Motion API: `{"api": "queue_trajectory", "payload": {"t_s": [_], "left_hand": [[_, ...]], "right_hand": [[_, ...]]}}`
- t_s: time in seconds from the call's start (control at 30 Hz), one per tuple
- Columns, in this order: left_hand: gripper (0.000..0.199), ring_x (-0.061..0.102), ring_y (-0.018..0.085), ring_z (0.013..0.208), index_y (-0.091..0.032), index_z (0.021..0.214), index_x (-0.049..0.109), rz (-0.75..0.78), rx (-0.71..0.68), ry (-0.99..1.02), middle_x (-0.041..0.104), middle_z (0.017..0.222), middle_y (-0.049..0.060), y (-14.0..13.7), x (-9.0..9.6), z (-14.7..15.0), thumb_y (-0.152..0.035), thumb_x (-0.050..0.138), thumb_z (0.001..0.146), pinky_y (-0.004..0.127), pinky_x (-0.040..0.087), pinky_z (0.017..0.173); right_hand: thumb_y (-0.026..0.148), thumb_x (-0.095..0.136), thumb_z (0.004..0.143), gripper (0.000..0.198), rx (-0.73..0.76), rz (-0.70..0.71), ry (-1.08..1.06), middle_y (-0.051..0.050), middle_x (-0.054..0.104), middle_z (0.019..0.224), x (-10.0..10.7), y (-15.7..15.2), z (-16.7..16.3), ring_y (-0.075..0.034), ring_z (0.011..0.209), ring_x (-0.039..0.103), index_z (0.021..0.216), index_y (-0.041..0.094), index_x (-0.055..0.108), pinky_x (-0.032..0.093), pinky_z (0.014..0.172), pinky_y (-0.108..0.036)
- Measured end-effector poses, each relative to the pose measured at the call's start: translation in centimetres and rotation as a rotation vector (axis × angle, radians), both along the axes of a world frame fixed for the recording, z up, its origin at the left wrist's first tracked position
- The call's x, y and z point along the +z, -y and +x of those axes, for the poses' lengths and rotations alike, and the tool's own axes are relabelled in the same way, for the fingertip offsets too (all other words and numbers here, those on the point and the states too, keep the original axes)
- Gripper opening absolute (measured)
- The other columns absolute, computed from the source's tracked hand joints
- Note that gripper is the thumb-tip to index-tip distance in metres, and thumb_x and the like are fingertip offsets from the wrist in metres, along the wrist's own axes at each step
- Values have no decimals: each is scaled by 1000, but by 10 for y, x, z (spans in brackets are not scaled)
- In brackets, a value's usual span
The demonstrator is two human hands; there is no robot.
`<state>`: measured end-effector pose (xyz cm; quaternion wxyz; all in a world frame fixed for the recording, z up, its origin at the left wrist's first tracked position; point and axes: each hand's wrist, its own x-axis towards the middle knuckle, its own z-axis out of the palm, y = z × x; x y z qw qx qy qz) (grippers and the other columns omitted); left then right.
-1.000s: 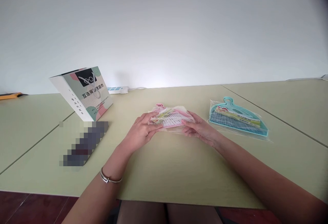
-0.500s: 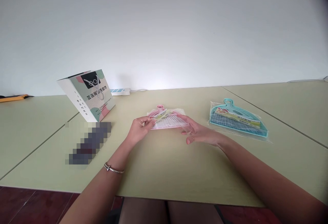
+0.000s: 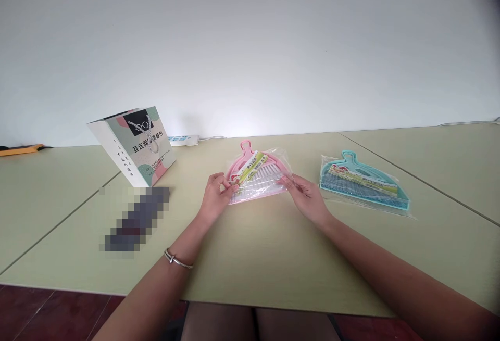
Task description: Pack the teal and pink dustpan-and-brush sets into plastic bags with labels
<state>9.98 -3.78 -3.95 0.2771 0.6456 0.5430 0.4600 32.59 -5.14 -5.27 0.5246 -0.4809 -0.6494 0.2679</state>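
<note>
Between my hands is a pink dustpan and brush set (image 3: 260, 178) in a clear plastic wrapper, its handle pointing away from me and a yellow-green label slanting across it. My left hand (image 3: 216, 193) pinches the wrapper at the left corner. On the opposite side my right hand (image 3: 305, 195) is closed on the right edge, thumb on top. The set's near edge appears tilted up towards me; whether it touches the table I cannot tell. A matching teal dustpan and brush set (image 3: 361, 182), also wrapped, lies flat to the right of my right hand.
A patterned paper gift bag (image 3: 144, 146) with a rope handle stands on the pale table (image 3: 250, 257) at the left. Nearer lies a dark, pixelated object (image 3: 135, 221). A white power strip (image 3: 185, 140) and an orange-and-black item (image 3: 21, 149) lie by the wall.
My right hand has closed on the pink set's right edge, after being loosely open beside it. The set now faces me more, with its handle higher in view.
</note>
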Motion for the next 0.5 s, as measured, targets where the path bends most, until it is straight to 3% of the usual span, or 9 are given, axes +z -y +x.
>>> {"api": "queue_trajectory", "payload": {"t_s": [0.07,0.13,0.23,0.3,0.37,0.43,0.5], "left_hand": [[25,54,23,107,-20,59,45,-58,-30,33,58,98,5,-1,1,-2,-32,64,71,33,43,84],[27,60,20,89,-20,63,43,-147,-78,85,59,88,3,-1,0,-3,-36,63,72,29,44,70],[30,57,13,69,-20,72,40,-169,-134,136,56,84,-1,1,0,-2,-39,63,72,23,40,57],[33,55,11,69,-22,81,38,-141,-200,144,53,87,-2,5,1,0,-41,64,73,22,40,58],[42,55,12,74,-24,93,35,-141,-289,125,52,94,-1,10,2,3,-42,66,72,24,43,62],[58,54,16,92,-25,105,29,-114,-379,90,47,108,3,14,1,6,-40,72,68,28,46,72],[75,44,23,115,-26,111,25,-28,-426,48,37,121,8,15,-2,8,-36,79,60,35,45,86]], "right_hand": [[55,49,82,38,12,13,0,-3,67,84,1,2,-1,-22,86,60,77,22,67,46,79,-32],[51,50,83,35,18,24,-41,-3,67,107,2,3,-2,-24,105,57,98,24,68,42,92,-34],[48,52,84,53,-17,14,-139,-1,51,136,4,4,0,-21,122,47,132,27,48,34,104,-34],[49,53,83,68,-31,-24,-192,-3,54,133,6,4,2,-19,113,54,143,28,29,38,100,-34],[49,54,83,79,-15,-66,-237,-3,64,116,7,4,3,-18,96,61,147,29,14,45,92,-33],[48,55,82,83,2,-85,-271,-2,69,101,7,3,4,-16,84,62,148,28,9,48,85,-32],[49,58,80,82,2,-75,-303,-2,70,92,5,2,3,-16,80,61,147,27,15,49,81,-31]]}}
